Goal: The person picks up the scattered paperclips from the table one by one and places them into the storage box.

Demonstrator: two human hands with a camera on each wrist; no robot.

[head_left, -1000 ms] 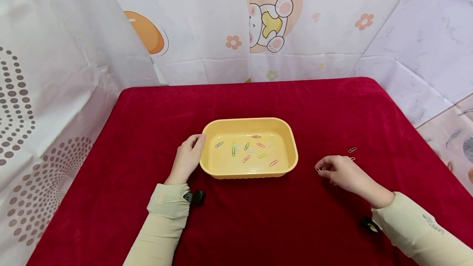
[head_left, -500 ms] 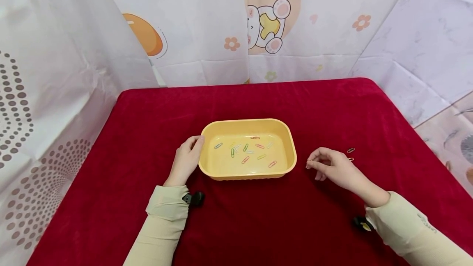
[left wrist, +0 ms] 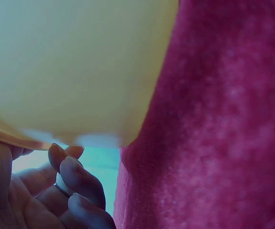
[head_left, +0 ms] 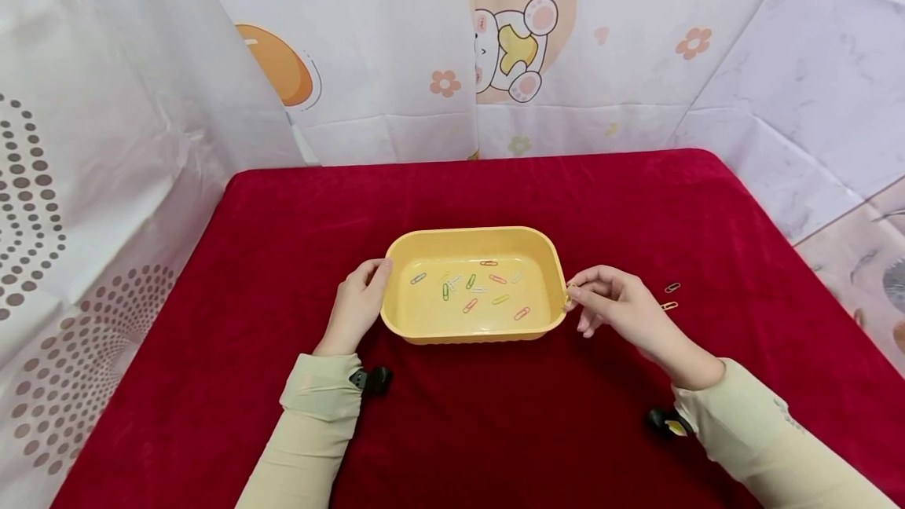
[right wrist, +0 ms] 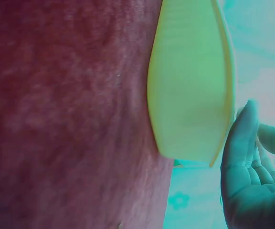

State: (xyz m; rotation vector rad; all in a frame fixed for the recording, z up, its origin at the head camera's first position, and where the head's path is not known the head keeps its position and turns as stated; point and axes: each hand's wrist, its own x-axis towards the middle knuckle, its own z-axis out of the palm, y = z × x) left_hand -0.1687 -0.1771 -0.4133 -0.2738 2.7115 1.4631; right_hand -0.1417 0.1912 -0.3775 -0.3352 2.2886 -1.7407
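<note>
A yellow plastic tray (head_left: 474,326) lies on the red cloth, with several coloured paper clips (head_left: 470,305) scattered over its floor. My left hand (head_left: 358,305) grips the tray's left rim, thumb on top. In the left wrist view, the fingers (left wrist: 82,179) curl below the rim. At the right rim, my right hand (head_left: 613,305) pinches a small paper clip (head_left: 571,287) between thumb and index finger. The clip's colour is hard to tell. In the right wrist view, the right fingertips (right wrist: 246,114) are close beside the tray's edge.
Two loose paper clips lie right of the right hand: a dark one (head_left: 672,287) and a yellow one (head_left: 668,305). Red velvet cloth (head_left: 495,422) covers the table. Patterned white curtains (head_left: 396,132) hang behind and at the sides.
My right hand has moved left and slightly up with the pinched paper clip, from the cloth to the tray's right rim. The left hand and the tray have stayed in place.
</note>
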